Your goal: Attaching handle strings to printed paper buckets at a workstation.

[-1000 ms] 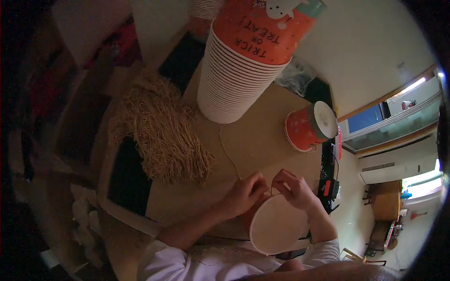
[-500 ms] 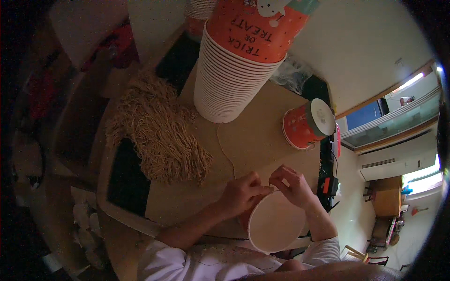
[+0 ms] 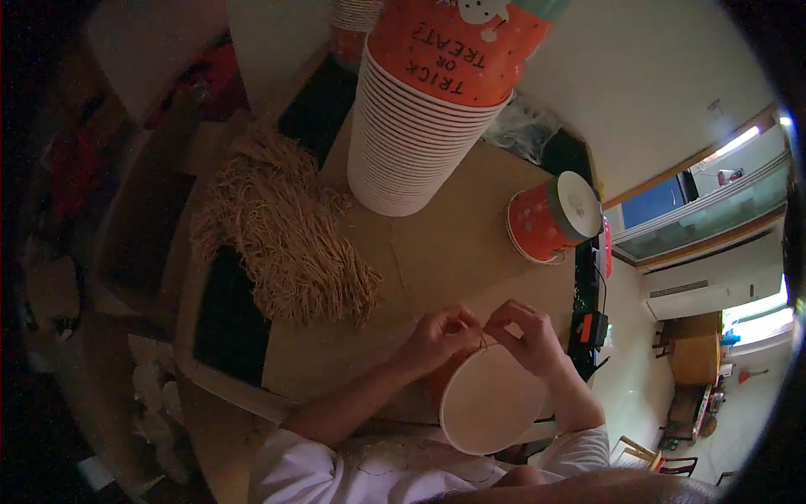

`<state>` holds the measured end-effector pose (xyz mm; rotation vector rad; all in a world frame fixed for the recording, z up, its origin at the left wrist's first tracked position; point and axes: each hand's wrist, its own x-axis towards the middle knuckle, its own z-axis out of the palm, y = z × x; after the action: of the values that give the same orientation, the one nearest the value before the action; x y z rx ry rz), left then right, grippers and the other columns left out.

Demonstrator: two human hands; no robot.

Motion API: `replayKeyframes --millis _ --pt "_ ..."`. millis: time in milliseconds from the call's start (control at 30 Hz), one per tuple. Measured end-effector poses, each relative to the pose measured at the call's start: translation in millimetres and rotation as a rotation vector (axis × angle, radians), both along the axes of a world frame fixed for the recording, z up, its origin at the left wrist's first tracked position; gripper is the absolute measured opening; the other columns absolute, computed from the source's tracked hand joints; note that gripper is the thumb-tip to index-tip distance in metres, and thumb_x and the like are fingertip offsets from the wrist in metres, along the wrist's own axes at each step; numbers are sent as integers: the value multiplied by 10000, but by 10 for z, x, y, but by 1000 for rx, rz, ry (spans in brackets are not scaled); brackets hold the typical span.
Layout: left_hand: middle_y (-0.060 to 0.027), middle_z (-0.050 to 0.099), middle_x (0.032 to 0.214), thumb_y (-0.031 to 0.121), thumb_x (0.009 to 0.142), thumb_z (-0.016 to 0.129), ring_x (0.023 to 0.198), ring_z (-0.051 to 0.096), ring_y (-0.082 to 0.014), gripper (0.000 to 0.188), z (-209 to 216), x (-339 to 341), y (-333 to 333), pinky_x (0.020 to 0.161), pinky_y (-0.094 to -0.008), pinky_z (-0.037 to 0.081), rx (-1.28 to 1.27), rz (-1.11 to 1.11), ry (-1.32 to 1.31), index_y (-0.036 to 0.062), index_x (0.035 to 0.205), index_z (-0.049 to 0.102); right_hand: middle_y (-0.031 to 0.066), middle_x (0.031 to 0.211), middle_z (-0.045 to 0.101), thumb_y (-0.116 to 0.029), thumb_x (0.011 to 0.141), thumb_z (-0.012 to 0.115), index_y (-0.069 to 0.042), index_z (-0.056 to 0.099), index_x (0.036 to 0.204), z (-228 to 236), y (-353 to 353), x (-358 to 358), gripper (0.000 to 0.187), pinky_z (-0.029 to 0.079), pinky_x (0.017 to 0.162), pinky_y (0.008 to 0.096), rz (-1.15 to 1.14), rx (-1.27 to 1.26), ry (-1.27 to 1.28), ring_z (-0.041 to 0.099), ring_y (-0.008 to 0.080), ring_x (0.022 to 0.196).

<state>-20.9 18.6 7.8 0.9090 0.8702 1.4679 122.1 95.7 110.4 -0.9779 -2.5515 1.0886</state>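
Note:
My left hand (image 3: 438, 338) and my right hand (image 3: 527, 336) meet at the far rim of an orange paper bucket (image 3: 493, 405), its white open mouth tilted up toward me. Both hands are closed in a pinch on a thin tan string (image 3: 483, 340) at that rim. The exact grip between the fingertips is too small to make out. Beyond and to the left lies a thick bundle of cut tan strings (image 3: 290, 239). One loose string (image 3: 397, 256) trails across the cardboard from the tall stack of nested buckets (image 3: 416, 139).
An upturned orange bucket with a green band (image 3: 546, 220) stands on the cardboard sheet (image 3: 453, 260) at right. Clear plastic wrap (image 3: 522, 130) lies behind the stack. A small black-and-orange device (image 3: 594, 329) sits at the table's right edge. Another bucket stack (image 3: 348, 38) stands at the back.
My fingers have shifted slightly at the rim, and a short string now shows between them. The loose string on the cardboard now appears shorter. The bucket has moved a little to the left.

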Motion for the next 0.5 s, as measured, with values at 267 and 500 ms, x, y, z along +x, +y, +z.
replayKeyframes --millis 267,500 --pt "-12 566 716 133 838 565 624 524 -86 123 142 -119 34 596 -239 451 -429 -291 -594 32 901 596 88 787 601 17 703 655 -25 579 786 32 -178 -2 120 470 646 345 -20 351 105 583 266 729" --pt "-2 575 728 155 828 602 625 516 -68 149 182 -202 21 582 -205 428 -414 -338 -563 23 898 606 90 835 595 -49 716 658 -49 595 836 33 -246 -25 136 444 641 379 49 513 81 571 278 745"
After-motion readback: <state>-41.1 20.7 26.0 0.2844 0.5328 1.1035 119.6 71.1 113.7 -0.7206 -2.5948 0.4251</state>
